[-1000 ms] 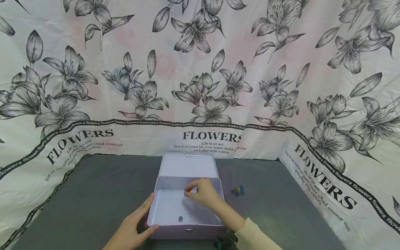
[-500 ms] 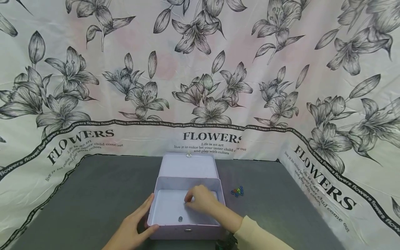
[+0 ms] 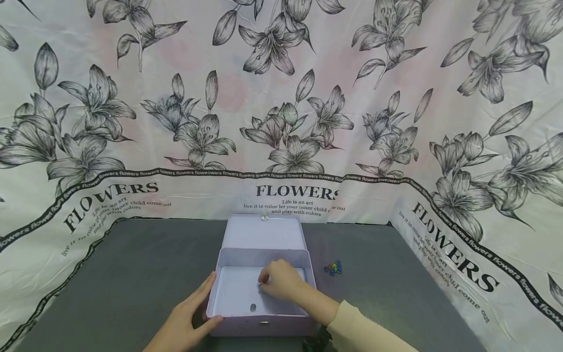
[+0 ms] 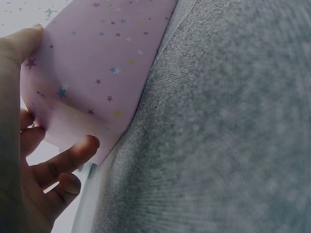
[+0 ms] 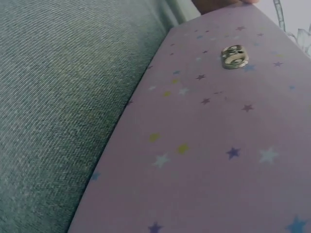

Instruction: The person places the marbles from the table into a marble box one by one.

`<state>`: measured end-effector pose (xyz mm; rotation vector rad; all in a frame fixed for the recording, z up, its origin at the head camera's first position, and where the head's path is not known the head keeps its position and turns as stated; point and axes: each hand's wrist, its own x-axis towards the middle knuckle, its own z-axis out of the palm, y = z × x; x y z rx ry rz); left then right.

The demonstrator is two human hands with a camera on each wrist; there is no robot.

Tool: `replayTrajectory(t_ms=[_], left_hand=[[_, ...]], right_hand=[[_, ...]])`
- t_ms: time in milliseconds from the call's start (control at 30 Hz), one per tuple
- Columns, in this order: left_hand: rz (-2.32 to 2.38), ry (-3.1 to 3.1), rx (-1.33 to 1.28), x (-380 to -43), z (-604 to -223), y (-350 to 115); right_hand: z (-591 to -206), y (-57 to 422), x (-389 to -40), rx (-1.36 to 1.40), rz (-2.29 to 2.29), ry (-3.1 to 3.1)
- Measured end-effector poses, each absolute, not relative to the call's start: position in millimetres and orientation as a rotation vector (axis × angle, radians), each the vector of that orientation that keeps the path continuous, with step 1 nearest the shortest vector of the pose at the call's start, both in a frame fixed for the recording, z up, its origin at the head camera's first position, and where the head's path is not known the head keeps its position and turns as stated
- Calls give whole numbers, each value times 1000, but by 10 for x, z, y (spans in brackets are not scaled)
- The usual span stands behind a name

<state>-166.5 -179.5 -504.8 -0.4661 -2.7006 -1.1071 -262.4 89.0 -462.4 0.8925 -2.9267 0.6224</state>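
A pale lilac box [image 3: 246,328] with its lid raised at the back stands on the grey cloth. My left hand [image 3: 186,320] rests against its front left corner, thumb on the front rim, fingers along the side wall. In the left wrist view the left fingers [image 4: 65,162] touch the star-printed side. My right hand [image 3: 283,281] is low inside the box, thumb and forefinger together on what looks like a small bluish marble, mostly hidden. A small dark marble [image 3: 252,307] lies on the box floor near the front. The right wrist view does not show the right hand's fingertips.
Several small coloured marbles [image 3: 333,267] lie clustered on the grey cloth [image 3: 374,283] right of the box. The lid [image 3: 264,233] leans back near the flower-printed curtain. A metal clasp [image 5: 234,57] sits on the front wall. A dark object [image 3: 316,341] is partly seen under the right sleeve.
My right hand has lowered toward the box floor since a second ago and has hardly moved in the last half second. The left hand, the box and the marbles stay put.
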Motion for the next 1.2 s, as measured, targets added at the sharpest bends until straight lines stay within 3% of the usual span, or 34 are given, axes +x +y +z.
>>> replayTrajectory(t_ms=[633, 1200], left_hand=[[-1129, -2736, -483, -1660, -5006, -1765], [-1095, -2692, -469, -1662, -5059, -1813]], right_hand=[[-4460, 1105, -2622, 754, 1155, -2721], [-4345, 1665, -2678, 423, 1264, -2554]])
